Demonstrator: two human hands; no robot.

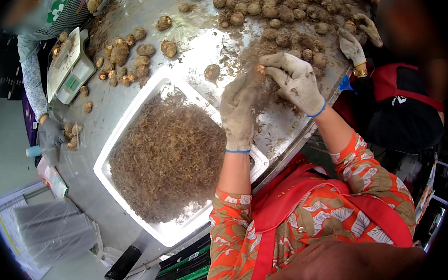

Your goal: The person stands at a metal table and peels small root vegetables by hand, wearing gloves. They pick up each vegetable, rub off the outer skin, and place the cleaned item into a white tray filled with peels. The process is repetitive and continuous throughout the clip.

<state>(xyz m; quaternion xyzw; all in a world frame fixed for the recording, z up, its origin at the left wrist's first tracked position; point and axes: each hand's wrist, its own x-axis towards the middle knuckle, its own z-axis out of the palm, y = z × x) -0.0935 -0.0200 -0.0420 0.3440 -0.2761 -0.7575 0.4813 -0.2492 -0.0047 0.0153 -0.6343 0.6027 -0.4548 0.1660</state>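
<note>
Between my two gloved hands is a small taro corm (260, 69), mostly hidden, with its orange-pink end showing. My left hand (239, 106), in a dusty knit glove, is curled around its fibrous side. With thumb and fingertips, my right hand (294, 80) grips the pinkish end. Below and left of my left hand lies a white plastic tray (129, 124) holding a heap of brown root fibre (167, 155). A single taro (211, 72) rests on the metal table (194, 34) beyond the tray. Loose fibre lies under my hands.
A large taro pile (285, 5) covers the far table. Cleaner taros (120, 54) lie near a weighing scale (70, 72) at left. A co-worker's gloved hand (52, 133) holds bagged taros (73, 134). Another person's gloved hands (351, 47) work at right. Plastic bags (54, 231) are stacked lower left.
</note>
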